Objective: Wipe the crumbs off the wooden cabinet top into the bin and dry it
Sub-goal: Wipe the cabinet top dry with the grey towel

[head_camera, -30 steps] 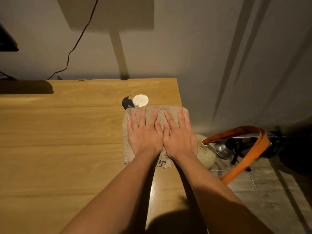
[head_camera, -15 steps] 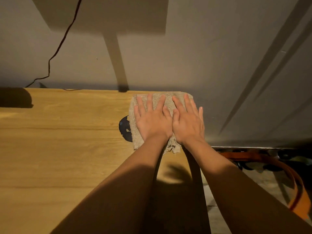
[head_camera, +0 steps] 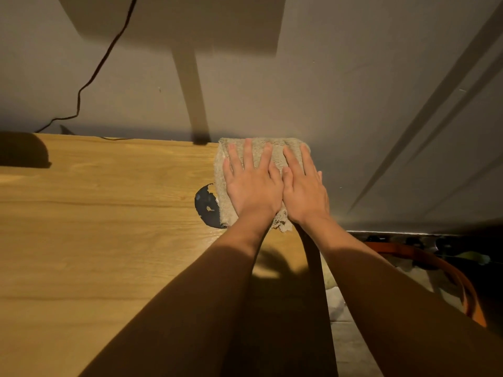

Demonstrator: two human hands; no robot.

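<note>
Head view — left hand (head_camera: 253, 187) and right hand (head_camera: 303, 193) pressing side by side, fingers straight and flat, gripping nothing, on folded beige terry cloth (head_camera: 226, 170) lying at far right corner of light wooden cabinet top (head_camera: 95, 227), overlapping dark round patch (head_camera: 205, 204) — orange-rimmed bin (head_camera: 462, 284) sitting below right.

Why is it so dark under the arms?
Head view: warm light from above leaves the arms' shadows on the cabinet top; both hands, left hand and right hand, are lit on the cloth; the lower right corner stays murky.
</note>
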